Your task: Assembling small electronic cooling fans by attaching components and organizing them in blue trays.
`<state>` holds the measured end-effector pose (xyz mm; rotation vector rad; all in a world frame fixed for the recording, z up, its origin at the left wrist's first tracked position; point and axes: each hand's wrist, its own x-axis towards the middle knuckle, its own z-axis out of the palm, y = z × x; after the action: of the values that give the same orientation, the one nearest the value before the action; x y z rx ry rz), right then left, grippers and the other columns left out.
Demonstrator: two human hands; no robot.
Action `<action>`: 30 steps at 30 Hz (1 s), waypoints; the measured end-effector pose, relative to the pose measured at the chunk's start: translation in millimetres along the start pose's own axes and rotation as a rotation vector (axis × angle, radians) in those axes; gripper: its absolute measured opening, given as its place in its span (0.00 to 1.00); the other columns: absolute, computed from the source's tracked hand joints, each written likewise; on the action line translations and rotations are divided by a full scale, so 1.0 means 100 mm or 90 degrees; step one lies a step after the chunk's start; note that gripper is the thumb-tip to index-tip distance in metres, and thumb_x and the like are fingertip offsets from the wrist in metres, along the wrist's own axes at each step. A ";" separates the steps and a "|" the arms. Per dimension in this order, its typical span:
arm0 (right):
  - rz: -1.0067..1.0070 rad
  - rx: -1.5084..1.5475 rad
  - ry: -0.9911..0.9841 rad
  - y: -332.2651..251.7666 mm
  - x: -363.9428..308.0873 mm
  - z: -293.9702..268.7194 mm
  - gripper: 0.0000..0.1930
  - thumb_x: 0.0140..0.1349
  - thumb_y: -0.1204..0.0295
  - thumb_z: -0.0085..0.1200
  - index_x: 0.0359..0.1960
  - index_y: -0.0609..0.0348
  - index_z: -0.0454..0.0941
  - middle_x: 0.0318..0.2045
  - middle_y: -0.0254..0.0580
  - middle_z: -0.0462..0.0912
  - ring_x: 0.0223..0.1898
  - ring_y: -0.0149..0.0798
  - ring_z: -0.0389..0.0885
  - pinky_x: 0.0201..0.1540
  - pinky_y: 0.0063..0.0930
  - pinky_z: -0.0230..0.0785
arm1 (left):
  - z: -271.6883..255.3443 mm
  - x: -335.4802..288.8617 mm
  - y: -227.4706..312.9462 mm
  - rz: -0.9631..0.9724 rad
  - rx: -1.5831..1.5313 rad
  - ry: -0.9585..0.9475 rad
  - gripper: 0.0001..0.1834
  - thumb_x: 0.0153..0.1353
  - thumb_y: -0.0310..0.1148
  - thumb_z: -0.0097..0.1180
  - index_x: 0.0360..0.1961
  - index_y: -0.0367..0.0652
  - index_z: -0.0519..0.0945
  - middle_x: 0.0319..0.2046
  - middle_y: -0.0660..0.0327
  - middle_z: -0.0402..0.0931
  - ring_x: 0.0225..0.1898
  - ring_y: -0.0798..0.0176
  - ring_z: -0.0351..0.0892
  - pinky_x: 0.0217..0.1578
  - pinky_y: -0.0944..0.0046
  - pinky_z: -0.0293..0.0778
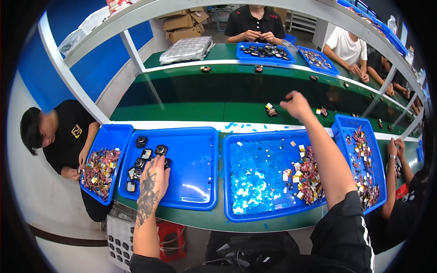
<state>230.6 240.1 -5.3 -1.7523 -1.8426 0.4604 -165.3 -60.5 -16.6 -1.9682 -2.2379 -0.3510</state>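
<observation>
My left hand, tattooed on its back, is over the left blue tray. Its fingers close around a small black camera-like device, mostly hidden by the hand. Several similar black devices lie around it in that tray. Over the green conveyor belt, my right hand reaches far out, with thumb and forefinger apart and nothing visible between them. Just left of its fingertips, a small black part with a white-and-yellow label rests on the belt.
A blue tray holds blue film pieces and labelled parts. More parts fill a right bin and a far-left bin. A metal frame crosses overhead. Co-workers sit at left, across and at right.
</observation>
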 end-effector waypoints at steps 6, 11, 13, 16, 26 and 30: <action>-0.190 -0.022 -0.017 -0.34 -0.84 -0.91 0.08 0.55 0.71 0.60 0.32 0.63 0.82 0.27 0.48 0.84 0.31 0.47 0.84 0.38 0.35 0.75 | -0.02 0.15 0.09 -0.029 -0.119 -0.036 0.19 0.58 0.31 0.58 0.51 0.37 0.78 0.47 0.48 0.80 0.56 0.47 0.74 0.57 0.51 0.69; -0.227 -0.210 -0.160 -0.07 -1.51 -1.04 0.08 0.51 0.73 0.62 0.33 0.60 0.83 0.32 0.50 0.84 0.37 0.51 0.83 0.44 0.40 0.74 | -0.06 0.16 0.23 0.047 -0.079 -0.031 0.18 0.53 0.30 0.62 0.47 0.43 0.80 0.50 0.54 0.79 0.60 0.51 0.70 0.61 0.54 0.61; -0.252 -0.262 -0.209 -0.01 -1.59 -0.93 0.09 0.50 0.73 0.62 0.35 0.57 0.85 0.37 0.50 0.83 0.42 0.50 0.82 0.48 0.41 0.74 | -0.15 0.22 0.28 0.080 -0.063 -0.022 0.16 0.56 0.31 0.61 0.47 0.43 0.81 0.46 0.52 0.80 0.53 0.50 0.76 0.55 0.53 0.68; -0.221 -0.269 -0.235 0.08 -1.60 -0.73 0.07 0.51 0.71 0.62 0.31 0.58 0.85 0.35 0.48 0.83 0.43 0.50 0.81 0.49 0.41 0.73 | -0.14 0.38 0.32 -0.021 -0.284 -0.023 0.11 0.66 0.32 0.52 0.44 0.38 0.81 0.35 0.50 0.83 0.33 0.50 0.84 0.36 0.59 0.78; -0.337 -0.177 -0.178 0.10 -1.78 -0.71 0.03 0.47 0.77 0.60 0.25 0.61 0.79 0.30 0.48 0.81 0.38 0.52 0.79 0.44 0.43 0.72 | -0.17 0.56 1.40 -0.168 -1.265 -0.322 0.12 0.65 0.28 0.56 0.48 0.38 0.71 0.42 0.50 0.81 0.39 0.54 0.86 0.44 0.59 0.82; -0.292 -0.202 -0.192 0.06 -1.79 -0.70 0.06 0.48 0.78 0.59 0.29 0.61 0.80 0.32 0.48 0.82 0.39 0.51 0.81 0.44 0.42 0.74 | -0.09 0.63 1.54 -0.151 -1.228 -0.278 0.13 0.61 0.23 0.59 0.45 0.39 0.71 0.38 0.56 0.81 0.38 0.59 0.85 0.43 0.63 0.81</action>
<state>277.7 55.5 19.0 -1.4289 -2.5643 0.2691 -21.2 15.5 20.8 -2.1295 -2.2953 -3.2816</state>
